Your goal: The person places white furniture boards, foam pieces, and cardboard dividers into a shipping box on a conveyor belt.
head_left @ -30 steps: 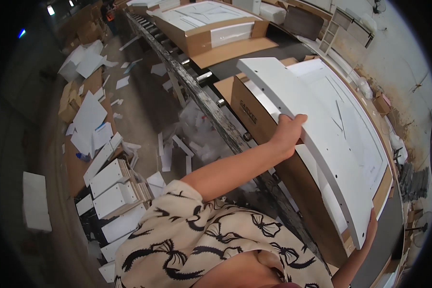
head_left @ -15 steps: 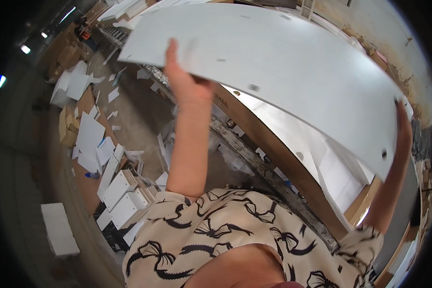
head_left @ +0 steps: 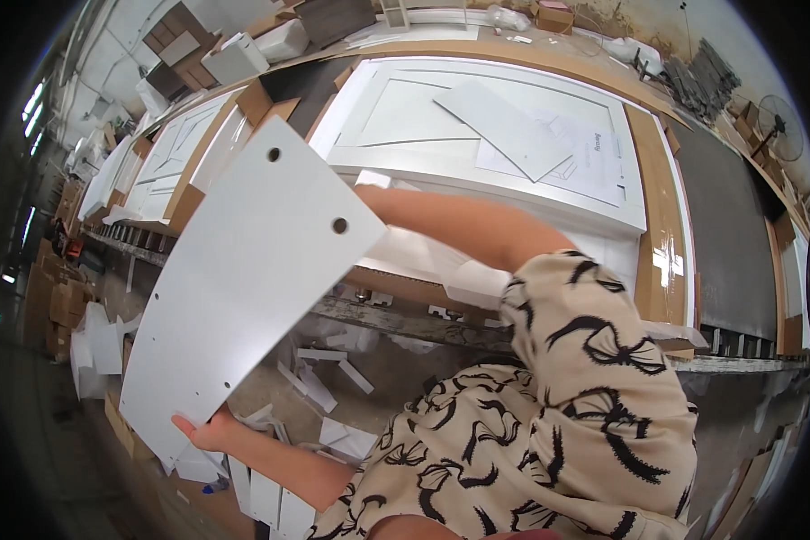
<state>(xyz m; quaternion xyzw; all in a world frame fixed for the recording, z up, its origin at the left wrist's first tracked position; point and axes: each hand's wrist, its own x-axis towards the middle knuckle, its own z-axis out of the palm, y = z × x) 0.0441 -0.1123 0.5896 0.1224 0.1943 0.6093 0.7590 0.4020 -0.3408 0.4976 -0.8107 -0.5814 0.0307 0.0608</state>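
A long white furniture panel (head_left: 234,279) with drilled holes hangs tilted in front of me, to the left of my body. My left hand (head_left: 205,432) grips its near lower edge, thumb on the face and the other fingers hidden underneath. At the panel's far right edge, my right hand (head_left: 367,196) holds it from behind; most of that hand is covered by the panel. Beyond the right forearm an open carton (head_left: 654,261) holds white panelled furniture parts (head_left: 405,112). A smaller white board (head_left: 504,130) and a printed sheet (head_left: 594,166) lie on top of them.
The cartons rest on a roller conveyor (head_left: 414,324) running left to right. Another open carton (head_left: 189,193) stands farther left. White board offcuts (head_left: 315,378) litter the floor below. A standing fan (head_left: 777,126) is at the far right.
The panel has swung from above the carton to my left and tilted downward, held in both hands. My view has turned toward the conveyor, bringing the carton's contents into sight.
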